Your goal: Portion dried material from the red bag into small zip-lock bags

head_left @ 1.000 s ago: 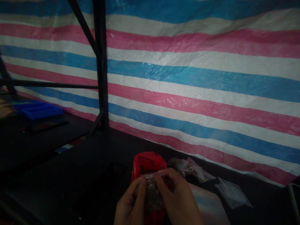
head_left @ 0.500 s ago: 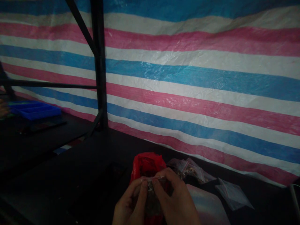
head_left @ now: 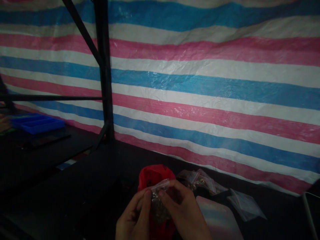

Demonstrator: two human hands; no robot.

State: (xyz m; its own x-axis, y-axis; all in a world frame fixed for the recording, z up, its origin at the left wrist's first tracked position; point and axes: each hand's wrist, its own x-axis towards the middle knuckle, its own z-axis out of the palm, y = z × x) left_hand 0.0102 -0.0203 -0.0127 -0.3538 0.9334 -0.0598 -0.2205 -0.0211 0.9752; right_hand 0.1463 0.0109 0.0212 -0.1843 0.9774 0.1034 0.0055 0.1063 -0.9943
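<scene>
Between my two hands is a small clear zip bag [head_left: 160, 206] with small, dull-coloured pieces inside, too dim to name. My left hand [head_left: 136, 213] pinches its upper left edge between thumb and fingers. At the upper right, my right hand [head_left: 185, 211] grips the same bag, thumb pressed on its front. Directly behind and below the hands lies a red plastic bag [head_left: 156, 173], partly hidden by them. To the right of it, filled zip bags [head_left: 202, 181] with small brownish pieces rest on the black table [head_left: 125, 153].
Flat clear zip bags [head_left: 246, 205] lie at the right, beside a pale, shiny flat panel [head_left: 217, 216]. Far left stands a blue divided tray [head_left: 40, 123], with another person's hand [head_left: 4, 123] at its edge. A black metal post [head_left: 106, 73] rises before the striped sheet [head_left: 212, 86].
My hands have shifted slightly left and a little apart, and the zip bag's top edge now shows more between them. The whole view has tilted slightly upward.
</scene>
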